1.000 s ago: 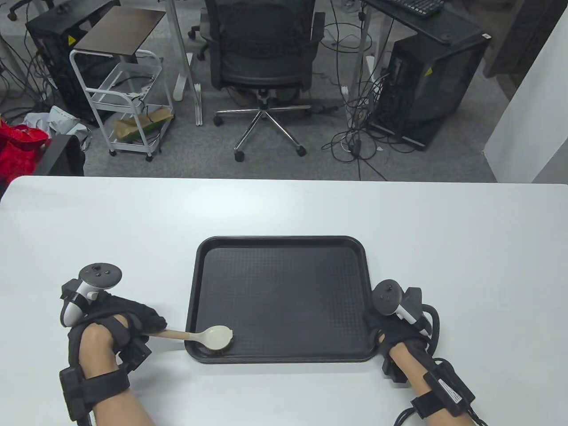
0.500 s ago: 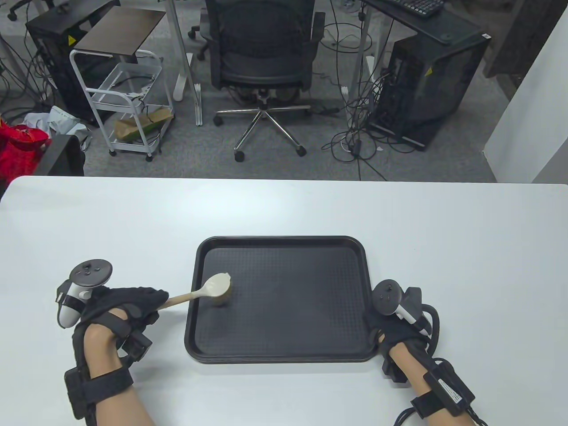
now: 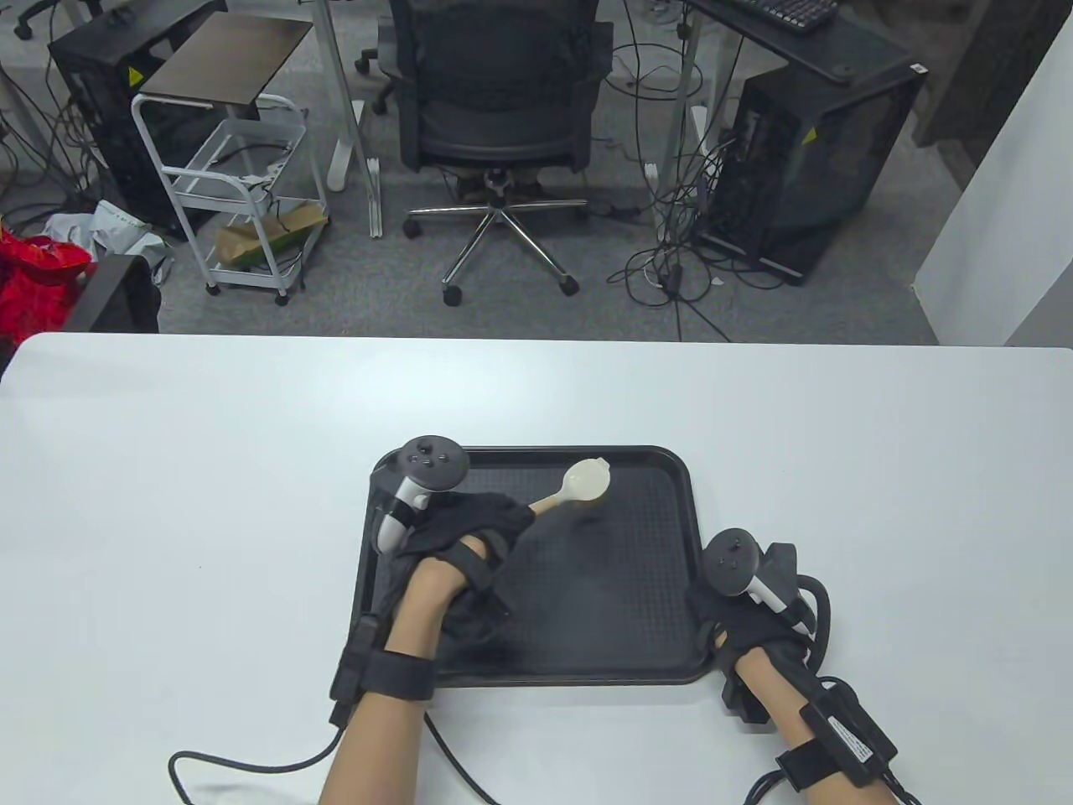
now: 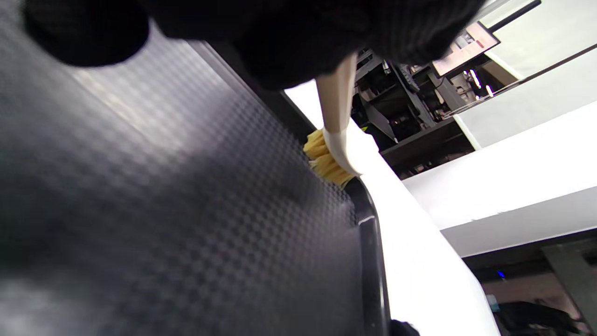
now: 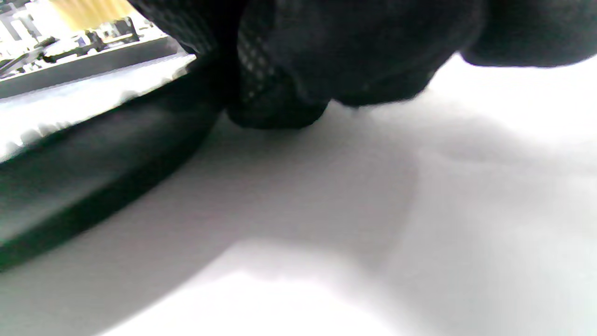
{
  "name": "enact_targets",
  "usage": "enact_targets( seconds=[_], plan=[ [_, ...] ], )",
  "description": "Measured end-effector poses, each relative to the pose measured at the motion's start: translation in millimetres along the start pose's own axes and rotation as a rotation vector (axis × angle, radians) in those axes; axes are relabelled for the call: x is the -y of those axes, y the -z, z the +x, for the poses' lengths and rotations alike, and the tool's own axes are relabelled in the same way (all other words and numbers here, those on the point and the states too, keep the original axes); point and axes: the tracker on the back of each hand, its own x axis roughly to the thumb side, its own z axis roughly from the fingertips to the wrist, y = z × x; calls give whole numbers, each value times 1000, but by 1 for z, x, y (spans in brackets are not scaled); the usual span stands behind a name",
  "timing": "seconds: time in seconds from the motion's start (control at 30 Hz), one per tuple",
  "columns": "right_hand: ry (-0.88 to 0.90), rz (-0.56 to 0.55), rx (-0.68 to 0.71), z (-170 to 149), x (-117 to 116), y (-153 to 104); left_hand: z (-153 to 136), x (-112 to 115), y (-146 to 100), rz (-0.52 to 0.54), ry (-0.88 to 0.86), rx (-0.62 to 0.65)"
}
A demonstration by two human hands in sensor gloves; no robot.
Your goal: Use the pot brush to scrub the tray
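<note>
While the scrub is on, this is how things sit:

tray: black rectangular plastic tray (image 3: 587,604) with a textured floor and raised rim lies flat on the white table (image 3: 838,436), near the table's front edge, about mid-width.

brush: pot brush (image 3: 584,483) with a cream round head and pale wooden handle sits inside the tray, in the far part, right of centre. Left wrist view shows its yellow bristles (image 4: 324,158) down on the tray floor, close to the far rim. Handle slants back down-left into the glove.

left hand: black-gloved left hand (image 3: 469,524) is over the tray's left half, forearm crossing the near rim. Fingers are curled round the brush handle, a firm wrap. Grey-and-white tracker (image 3: 419,486) stands on the back of the hand.

right hand: black-gloved right hand (image 3: 738,620) sits at the tray's near right corner, against the rim. Right wrist view shows fingertips (image 5: 275,112) down on the table right beside the tray edge. Cannot tell whether they clamp the rim or only press next to it. Dark tracker (image 3: 742,566) on its back.

cable: black cable (image 3: 243,765) from the left wrist strap loops over the table at the front edge.
</note>
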Motion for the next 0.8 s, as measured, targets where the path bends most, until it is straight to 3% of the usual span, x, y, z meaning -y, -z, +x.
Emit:
enact_targets(
  seconds=[0.2,0.4,0.57,0.8],
  plan=[
    [-4,-2,0,0,0,0,34,43,23,23,65,-5],
    [-1,0,1,0,0,0,55,68,31,55,79,-32],
    [-2,-2,2,0,0,0,61,79,32,113,95,-77],
    [-4,-3,1,0,0,0,60,74,28,172,161,-128]
  ],
)
